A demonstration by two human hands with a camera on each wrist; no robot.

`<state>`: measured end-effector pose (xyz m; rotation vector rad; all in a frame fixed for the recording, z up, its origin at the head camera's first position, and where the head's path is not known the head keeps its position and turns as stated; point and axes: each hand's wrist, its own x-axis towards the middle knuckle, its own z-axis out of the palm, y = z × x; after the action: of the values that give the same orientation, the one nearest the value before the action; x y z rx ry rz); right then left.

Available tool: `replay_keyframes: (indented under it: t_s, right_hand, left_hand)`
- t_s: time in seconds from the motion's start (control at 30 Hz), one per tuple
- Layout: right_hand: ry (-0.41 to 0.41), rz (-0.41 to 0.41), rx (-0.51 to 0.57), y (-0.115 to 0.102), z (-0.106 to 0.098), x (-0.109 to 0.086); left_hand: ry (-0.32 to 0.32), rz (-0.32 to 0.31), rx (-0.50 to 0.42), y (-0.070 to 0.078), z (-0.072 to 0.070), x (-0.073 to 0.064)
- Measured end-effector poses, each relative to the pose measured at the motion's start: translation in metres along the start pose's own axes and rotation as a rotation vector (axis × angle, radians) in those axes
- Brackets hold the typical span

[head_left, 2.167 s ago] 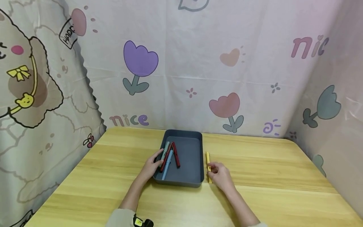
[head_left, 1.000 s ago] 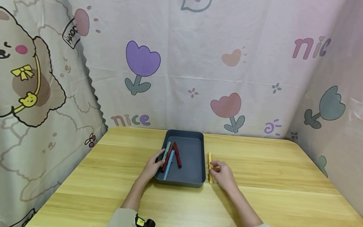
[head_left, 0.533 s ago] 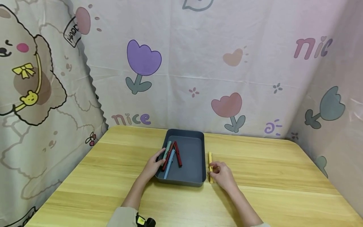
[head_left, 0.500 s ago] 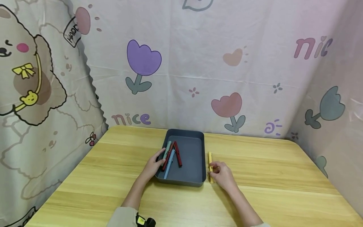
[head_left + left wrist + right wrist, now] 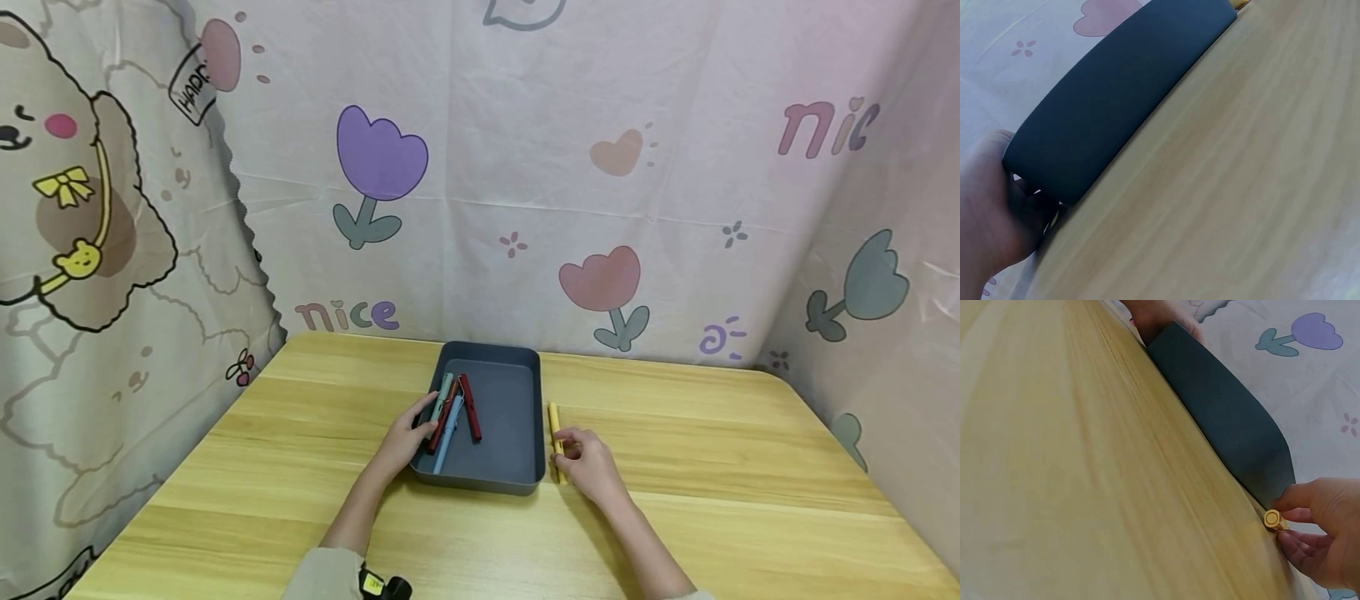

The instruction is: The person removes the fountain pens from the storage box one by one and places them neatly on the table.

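Left hand (image 5: pixel 399 447) first, at nine o'clock on the gray tray (image 5: pixel 506 429): it grips the side wall, thumb over the rim, presumably to steady things. Inside, toward that same side, a green pen (image 5: pixel 443 395), a red pen (image 5: pixel 438 437), a blue pen (image 5: pixel 447 438) and a second red pen (image 5: pixel 470 408), tops bunched toward eleven o'clock, tails fanning apart. Over the wall, just outside at about four o'clock, the yellow pen (image 5: pixel 554 419) points nearly twelve to six. Right hand (image 5: pixel 592 468) pinches it near mid-length, likely for balance; whether it touches the table (image 5: pixel 697 450), hard to tell.
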<state>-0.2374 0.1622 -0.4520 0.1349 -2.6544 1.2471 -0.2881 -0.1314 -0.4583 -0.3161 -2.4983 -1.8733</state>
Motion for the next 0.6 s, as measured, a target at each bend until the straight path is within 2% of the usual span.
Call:
replay_keyframes:
  t_s: [0.6]
  right_hand:
    - [0.008,0.002,0.013,-0.0013,0.0002,-0.0006]
  left_hand:
    - [0.003,0.006,0.005,0.0012,-0.0002,-0.0010]
